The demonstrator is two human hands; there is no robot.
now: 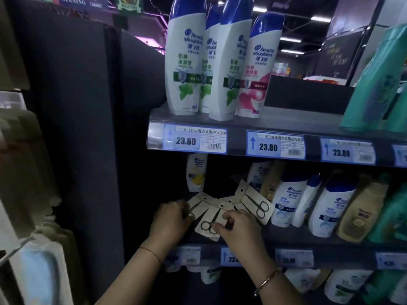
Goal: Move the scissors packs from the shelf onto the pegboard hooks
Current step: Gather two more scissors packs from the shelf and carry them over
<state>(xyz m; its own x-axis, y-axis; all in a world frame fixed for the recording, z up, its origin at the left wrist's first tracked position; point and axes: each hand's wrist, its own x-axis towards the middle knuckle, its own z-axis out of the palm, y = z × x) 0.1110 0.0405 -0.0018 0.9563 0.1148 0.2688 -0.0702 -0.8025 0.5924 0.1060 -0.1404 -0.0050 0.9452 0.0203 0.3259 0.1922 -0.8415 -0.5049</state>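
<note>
Several white card packs of small scissors lie fanned out on the middle shelf [308, 236]. One scissors pack [255, 203] leans tilted against the bottles at the right. My left hand [170, 221] grips the left pack [198, 202] at its lower end. My right hand [237, 230] pinches the front pack [208, 225], whose scissors loops show beside my fingers. At the far left, blurred goods hang on a hook [15, 252] of a side display.
White shampoo bottles [187, 60] stand on the upper shelf above blue price tags [195, 139]. More bottles [288, 201] crowd the middle shelf right of the packs. A dark panel [72, 128] separates the shelves from the left display.
</note>
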